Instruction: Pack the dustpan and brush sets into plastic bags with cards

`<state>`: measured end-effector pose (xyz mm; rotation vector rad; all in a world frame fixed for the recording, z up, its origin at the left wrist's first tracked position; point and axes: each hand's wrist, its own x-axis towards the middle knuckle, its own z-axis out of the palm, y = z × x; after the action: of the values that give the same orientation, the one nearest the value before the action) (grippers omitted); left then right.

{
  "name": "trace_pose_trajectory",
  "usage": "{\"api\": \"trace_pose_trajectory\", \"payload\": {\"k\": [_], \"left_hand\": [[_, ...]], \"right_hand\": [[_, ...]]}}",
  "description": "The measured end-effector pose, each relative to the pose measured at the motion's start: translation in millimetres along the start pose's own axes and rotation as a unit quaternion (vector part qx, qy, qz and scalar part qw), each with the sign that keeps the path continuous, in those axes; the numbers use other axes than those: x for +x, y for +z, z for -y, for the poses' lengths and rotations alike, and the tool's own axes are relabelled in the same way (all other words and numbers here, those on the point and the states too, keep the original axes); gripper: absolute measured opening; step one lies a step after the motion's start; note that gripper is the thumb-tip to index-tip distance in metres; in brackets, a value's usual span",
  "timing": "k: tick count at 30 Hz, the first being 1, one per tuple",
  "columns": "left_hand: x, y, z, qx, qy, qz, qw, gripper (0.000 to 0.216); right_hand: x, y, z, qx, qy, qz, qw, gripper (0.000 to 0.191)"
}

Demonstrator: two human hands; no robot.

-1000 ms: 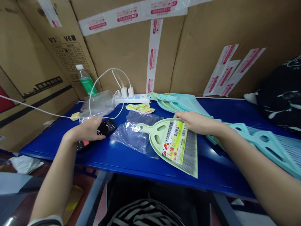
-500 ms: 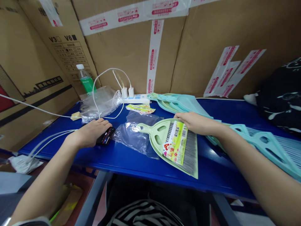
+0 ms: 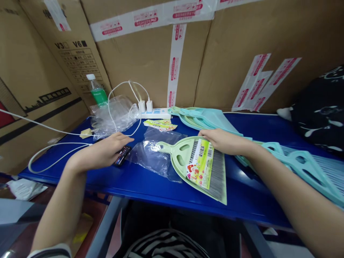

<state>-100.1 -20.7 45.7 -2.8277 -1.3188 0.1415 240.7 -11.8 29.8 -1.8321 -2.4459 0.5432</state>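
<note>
Green dustpan-and-brush set (image 3: 200,168), head view: being supported on the blue table (image 3: 134,184), lower corner being set just beside the front edge. Upper edge is being touched by the right hand (image 3: 223,142); whether it is being clamped cannot be told. Left hand (image 3: 106,151), fingers apart, is being held over a black phone (image 3: 123,154); contact is being hidden. Handle side is being bordered by clear plastic film (image 3: 154,156). Open room is being offered along the front edge; the back is being occupied by stacked dustpans (image 3: 224,122).
</note>
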Motion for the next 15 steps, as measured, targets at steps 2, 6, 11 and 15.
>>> {"api": "trace_pose_trajectory", "payload": {"k": [2, 6, 11, 15], "left_hand": [[14.4, -0.8, -4.7, 0.017, -0.041, 0.001, 0.999, 0.053], [45.4, 0.3, -9.6, 0.005, -0.088, 0.052, 0.995, 0.049], [61.1, 4.9, -3.6, -0.111, -0.102, 0.060, 0.987, 0.045], [59.4, 8.2, -3.5, -0.188, -0.086, 0.023, 0.978, 0.041]], "right_hand": [[0.6, 0.9, -1.6, 0.005, 0.001, -0.003, 1.000, 0.020], [3.2, 3.5, -8.8, 0.014, -0.018, -0.012, 1.000, 0.020], [5.8, 5.6, -14.7, 0.022, -0.047, -0.028, 0.998, 0.021], [6.4, 6.3, -11.0, 0.015, -0.028, -0.028, 0.999, 0.022]]}}
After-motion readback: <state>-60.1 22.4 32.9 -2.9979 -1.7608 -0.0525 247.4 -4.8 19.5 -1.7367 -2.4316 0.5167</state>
